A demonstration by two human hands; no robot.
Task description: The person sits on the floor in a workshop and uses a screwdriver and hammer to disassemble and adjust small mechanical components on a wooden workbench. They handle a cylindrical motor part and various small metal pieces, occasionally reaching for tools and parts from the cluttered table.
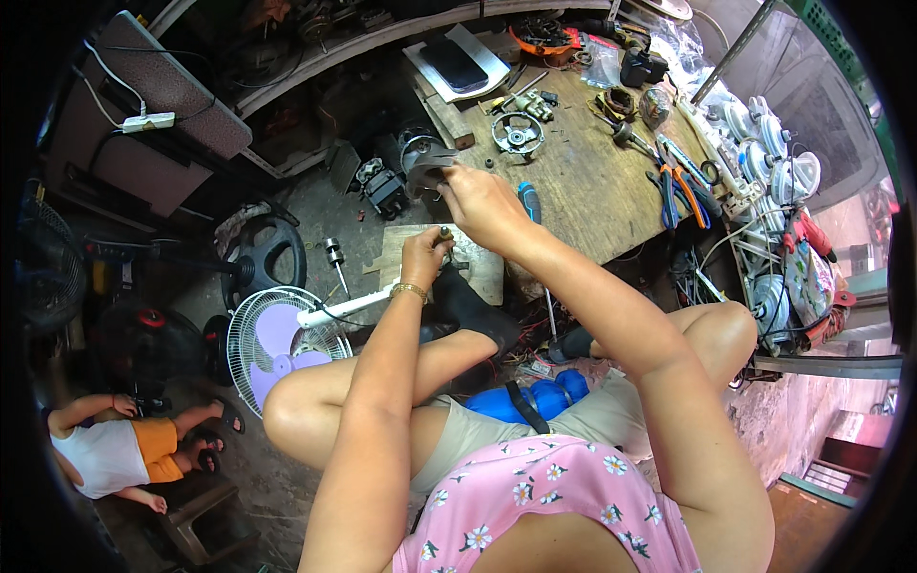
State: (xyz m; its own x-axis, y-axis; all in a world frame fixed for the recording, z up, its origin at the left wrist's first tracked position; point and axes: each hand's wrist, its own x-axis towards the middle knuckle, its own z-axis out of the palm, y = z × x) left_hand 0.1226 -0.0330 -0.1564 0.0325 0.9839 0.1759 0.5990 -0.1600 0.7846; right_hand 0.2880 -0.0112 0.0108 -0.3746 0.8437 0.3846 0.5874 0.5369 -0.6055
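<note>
In front of me, my right hand pinches a dark grey curved piece, which looks like a sheet or a cover; my fingers hide part of it. Just below and to its left, my left hand is closed, fingertips together around a small metal piece whose kind I cannot make out. A wooden board lies beneath my hands. Beside them on the floor is a dark motor part, and a rotor on a shaft lies farther left.
A wooden workbench at right carries a round metal motor cover, pliers and a phone. A fan with purple blades lies by my left knee. A child is at lower left, near a stool.
</note>
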